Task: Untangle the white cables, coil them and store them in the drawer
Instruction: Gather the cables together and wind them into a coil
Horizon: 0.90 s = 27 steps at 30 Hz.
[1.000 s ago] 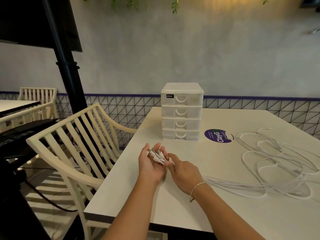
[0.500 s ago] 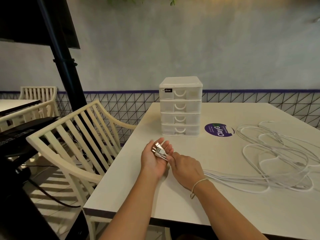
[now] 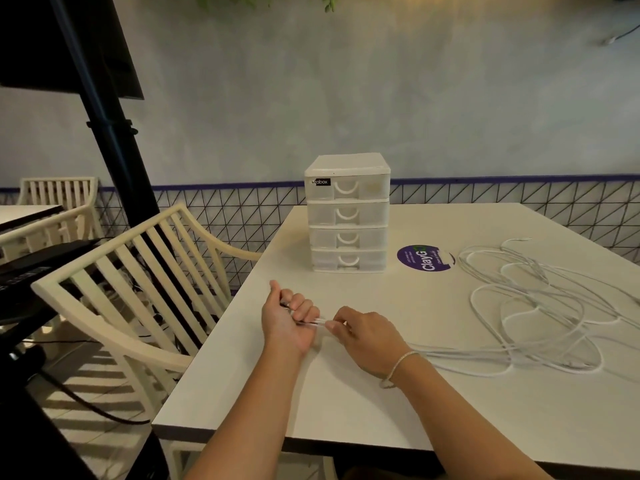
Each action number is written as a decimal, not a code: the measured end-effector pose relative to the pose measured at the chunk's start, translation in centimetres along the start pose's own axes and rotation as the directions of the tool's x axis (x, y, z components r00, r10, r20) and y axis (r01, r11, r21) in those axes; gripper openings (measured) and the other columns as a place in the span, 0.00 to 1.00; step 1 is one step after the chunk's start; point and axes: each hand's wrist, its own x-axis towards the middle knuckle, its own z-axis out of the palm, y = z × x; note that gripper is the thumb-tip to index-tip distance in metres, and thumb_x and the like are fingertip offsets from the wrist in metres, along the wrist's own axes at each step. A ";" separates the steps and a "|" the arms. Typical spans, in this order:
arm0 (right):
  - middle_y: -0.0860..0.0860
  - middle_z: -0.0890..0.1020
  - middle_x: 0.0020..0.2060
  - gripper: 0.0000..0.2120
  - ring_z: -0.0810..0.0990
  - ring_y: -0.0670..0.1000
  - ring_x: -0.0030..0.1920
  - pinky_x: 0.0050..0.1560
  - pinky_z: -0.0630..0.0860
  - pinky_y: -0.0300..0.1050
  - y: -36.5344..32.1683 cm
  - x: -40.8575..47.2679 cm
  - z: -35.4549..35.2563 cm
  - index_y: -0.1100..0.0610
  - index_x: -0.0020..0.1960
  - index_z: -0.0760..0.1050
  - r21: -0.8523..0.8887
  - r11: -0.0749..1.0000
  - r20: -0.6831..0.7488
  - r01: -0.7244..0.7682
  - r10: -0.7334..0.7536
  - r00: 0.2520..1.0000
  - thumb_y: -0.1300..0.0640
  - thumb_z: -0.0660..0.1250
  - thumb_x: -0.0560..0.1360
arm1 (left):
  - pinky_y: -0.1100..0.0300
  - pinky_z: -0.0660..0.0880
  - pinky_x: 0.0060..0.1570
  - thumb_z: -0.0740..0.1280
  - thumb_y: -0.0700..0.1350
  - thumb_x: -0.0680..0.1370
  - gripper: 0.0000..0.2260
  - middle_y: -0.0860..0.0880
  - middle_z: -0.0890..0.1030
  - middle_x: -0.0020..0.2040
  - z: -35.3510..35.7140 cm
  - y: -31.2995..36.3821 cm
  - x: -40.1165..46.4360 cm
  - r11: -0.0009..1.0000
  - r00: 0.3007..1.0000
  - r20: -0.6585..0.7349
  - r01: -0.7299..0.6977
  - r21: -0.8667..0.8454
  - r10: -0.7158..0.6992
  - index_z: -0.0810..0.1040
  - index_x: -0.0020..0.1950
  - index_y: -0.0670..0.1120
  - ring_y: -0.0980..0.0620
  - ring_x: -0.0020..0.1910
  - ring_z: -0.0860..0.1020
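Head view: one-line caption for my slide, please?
Left hand grips the white cables' ends while the right hand pinches them; drawer unit stands closed behind.

Left hand (image 3: 287,323) palm-up, fingers (image 3: 304,308) curled closed, thumb raised. Right hand (image 3: 363,336) knuckles-up just beside it, fingertips (image 3: 330,324) pinched together and touching the left. Both forearms reaching forward, thin beaded bracelet (image 3: 396,367) on right wrist.

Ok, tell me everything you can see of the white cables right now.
The white cables are thin, smooth cords lying in loose, overlapping loops on the right of the white table, beside a purple sticker. Several strands run left together; the left hand grips their ends and the right hand pinches them alongside.
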 end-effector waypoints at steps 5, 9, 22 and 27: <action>0.48 0.77 0.30 0.07 0.71 0.44 0.26 0.31 0.69 0.34 2.5 -1.1 -5.3 0.52 0.40 0.71 0.371 0.910 0.273 -0.185 0.083 0.958 0.60 0.64 0.75 | 0.69 0.54 0.20 0.56 0.54 0.81 0.28 0.53 0.61 0.19 0.2 0.1 0.1 0.999 0.999 0.039 0.011 -0.054 -0.009 0.65 0.22 0.46 0.56 0.14 0.58; 0.48 0.76 0.27 0.11 0.65 0.45 0.23 0.24 0.62 0.35 3.2 -1.0 -9.0 0.54 0.35 0.71 0.343 0.904 0.340 -0.255 0.134 0.931 0.66 0.60 0.72 | 0.70 0.54 0.18 0.57 0.55 0.80 0.26 0.53 0.61 0.19 2.0 0.0 -0.4 0.998 0.998 0.065 0.019 -0.067 -0.015 0.64 0.23 0.47 0.56 0.14 0.58; 0.51 0.67 0.26 0.21 0.66 0.47 0.25 0.31 0.65 0.39 2.3 -0.1 -21.2 0.57 0.30 0.65 0.222 0.947 -0.086 -0.232 0.257 0.963 0.52 0.57 0.80 | 0.69 0.56 0.19 0.57 0.55 0.80 0.27 0.53 0.64 0.20 4.9 4.8 -2.8 0.975 0.983 0.119 -0.114 -0.189 0.138 0.66 0.22 0.47 0.57 0.16 0.60; 0.55 0.74 0.32 0.26 0.73 0.53 0.36 0.40 0.69 0.45 -0.5 0.8 -23.5 0.62 0.37 0.74 -0.275 0.938 -0.334 -0.211 0.112 0.936 0.42 0.53 0.79 | 0.64 0.72 0.27 0.60 0.55 0.78 0.22 0.50 0.66 0.23 3.9 2.4 -5.0 0.984 0.979 0.186 -0.049 -0.173 0.082 0.67 0.27 0.46 0.53 0.21 0.68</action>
